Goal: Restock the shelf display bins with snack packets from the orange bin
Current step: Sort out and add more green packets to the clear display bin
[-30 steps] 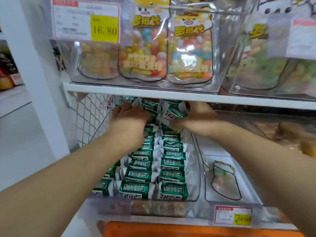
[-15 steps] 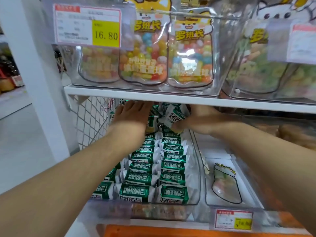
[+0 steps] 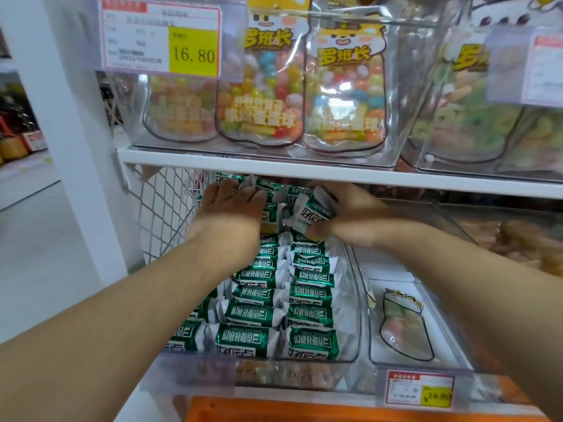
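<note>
- Head camera is showing us reaching both bare hands to the back of a clear plastic display bin [image 3: 355,303] on the lower shelf, under the white shelf board [image 3: 304,175].
- We are laying our left hand [image 3: 230,213] flat, fingers straight and slightly spread, palm down on the loose green-and-white snack packets [image 3: 268,190] piled at the bin's rear.
- We are curling our right hand [image 3: 350,216] around one green-and-white packet with black characters [image 3: 313,213], thumb below and fingers behind it, holding it tilted just above the rows.
- We are seeing the remaining green-and-white packets [image 3: 280,303] lying in neat overlapping rows that fill the bin from the front wall up to our hands.
- We are catching only the rim of the orange plastic bin [image 3: 274,409] at the bottom edge, below the shelf front; its contents are out of sight.
- We are noting a neighbouring clear bin [image 3: 426,365] to the right holding a jar-shaped pouch lying flat, and above the board, jar-shaped pouches of coloured candy balls [image 3: 262,86] beside a red-and-yellow price tag reading 16.80 [image 3: 161,38].
</note>
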`<state>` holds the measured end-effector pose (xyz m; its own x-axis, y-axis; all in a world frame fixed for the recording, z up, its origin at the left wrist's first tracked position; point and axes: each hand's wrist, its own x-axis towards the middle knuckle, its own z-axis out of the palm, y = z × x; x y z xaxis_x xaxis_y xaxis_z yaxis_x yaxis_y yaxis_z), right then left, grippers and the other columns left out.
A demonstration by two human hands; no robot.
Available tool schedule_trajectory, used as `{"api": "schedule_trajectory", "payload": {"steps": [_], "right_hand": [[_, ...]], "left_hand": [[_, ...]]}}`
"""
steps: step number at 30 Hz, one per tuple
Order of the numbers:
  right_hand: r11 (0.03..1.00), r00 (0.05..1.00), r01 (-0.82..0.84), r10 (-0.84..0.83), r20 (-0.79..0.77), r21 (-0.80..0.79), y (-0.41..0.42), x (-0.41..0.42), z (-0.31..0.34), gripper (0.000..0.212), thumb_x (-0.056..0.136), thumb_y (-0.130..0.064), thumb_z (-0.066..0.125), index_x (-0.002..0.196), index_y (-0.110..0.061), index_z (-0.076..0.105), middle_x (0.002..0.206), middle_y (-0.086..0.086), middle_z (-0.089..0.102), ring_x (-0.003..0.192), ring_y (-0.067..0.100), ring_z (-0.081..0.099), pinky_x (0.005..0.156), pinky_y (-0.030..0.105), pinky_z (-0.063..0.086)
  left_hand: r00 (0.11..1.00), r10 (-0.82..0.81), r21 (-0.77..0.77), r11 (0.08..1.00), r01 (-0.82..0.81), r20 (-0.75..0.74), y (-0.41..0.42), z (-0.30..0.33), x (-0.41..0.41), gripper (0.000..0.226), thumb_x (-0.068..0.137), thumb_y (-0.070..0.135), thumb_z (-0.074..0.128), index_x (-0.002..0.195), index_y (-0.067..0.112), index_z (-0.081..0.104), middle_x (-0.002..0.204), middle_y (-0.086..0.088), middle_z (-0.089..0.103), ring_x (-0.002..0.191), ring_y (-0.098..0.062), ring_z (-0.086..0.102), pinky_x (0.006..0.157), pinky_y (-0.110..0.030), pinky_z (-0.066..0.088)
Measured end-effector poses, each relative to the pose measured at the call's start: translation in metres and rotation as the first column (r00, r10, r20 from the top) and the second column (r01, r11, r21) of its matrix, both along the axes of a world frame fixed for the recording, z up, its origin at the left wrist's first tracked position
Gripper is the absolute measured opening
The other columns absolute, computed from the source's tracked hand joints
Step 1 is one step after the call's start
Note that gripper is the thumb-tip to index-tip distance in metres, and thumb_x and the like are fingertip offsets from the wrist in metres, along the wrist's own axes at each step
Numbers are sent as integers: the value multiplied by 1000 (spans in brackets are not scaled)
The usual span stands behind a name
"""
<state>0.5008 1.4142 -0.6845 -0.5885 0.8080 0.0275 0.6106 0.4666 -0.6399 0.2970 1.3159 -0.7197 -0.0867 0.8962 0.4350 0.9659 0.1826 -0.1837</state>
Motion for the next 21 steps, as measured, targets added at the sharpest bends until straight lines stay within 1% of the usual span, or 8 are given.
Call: {"api": "schedule_trajectory", "payload": {"steps": [3,6,9,11,12,15,18,21], "right_hand": [[998,998,-25,22,55,51,5,-2,-2,93,85,-30,88,160,-35,33,162,-11,42,147,13,42,115,29,38],[966,959,-52,-22,284,252,9,-1,-1,93,90,-56,73,162,-44,15,169,-4,27,153,29,30,121,43,33],[943,929,-78,-49,366,325,5,0,1,95,93,-65,61,163,-48,-1,174,-9,5,159,32,9,127,46,20],[932,948,-74,-44,315,354,4,0,-2,91,93,-62,63,163,-49,6,173,-9,11,158,28,13,127,45,23],[933,967,-67,-27,255,355,3,-1,-4,88,91,-58,68,161,-49,16,170,-8,22,155,25,23,125,43,29],[963,1000,0,2,-8,270,4,-1,-10,89,77,-42,89,152,-40,40,155,-15,49,144,14,47,116,38,45],[949,996,89,-83,-34,302,-1,3,-8,92,70,-41,96,149,-37,48,147,-15,54,133,12,51,105,28,45],[956,996,89,-77,-55,278,-3,8,-7,93,69,-35,98,148,-36,49,142,-18,54,124,1,55,92,16,42]], "left_hand": [[999,-18,-35,999,19,46,3,7,4,74,96,22,64,161,26,29,167,3,30,153,-27,22,126,-47,17],[995,-47,-71,996,54,93,5,9,8,82,96,18,59,165,25,15,173,4,14,160,-23,8,129,-47,8],[988,-128,-53,990,133,92,5,6,13,84,95,14,57,165,24,13,173,5,15,160,-21,6,129,-44,3],[980,-160,-59,984,168,121,5,5,16,84,95,13,57,166,23,12,171,6,19,160,-20,12,129,-40,3],[975,-166,-64,982,177,151,5,4,17,85,96,13,57,167,24,9,171,6,21,159,-20,14,129,-39,4],[957,-194,-34,978,206,213,6,3,16,87,98,20,59,167,26,6,171,7,24,159,-19,18,130,-39,8],[941,-233,-30,968,247,244,5,1,15,89,101,38,57,165,37,-6,170,3,24,158,-23,17,130,-44,8],[932,-255,-16,963,268,257,3,1,14,86,100,41,58,161,50,-2,162,0,33,157,-27,19,129,-46,8]]}}
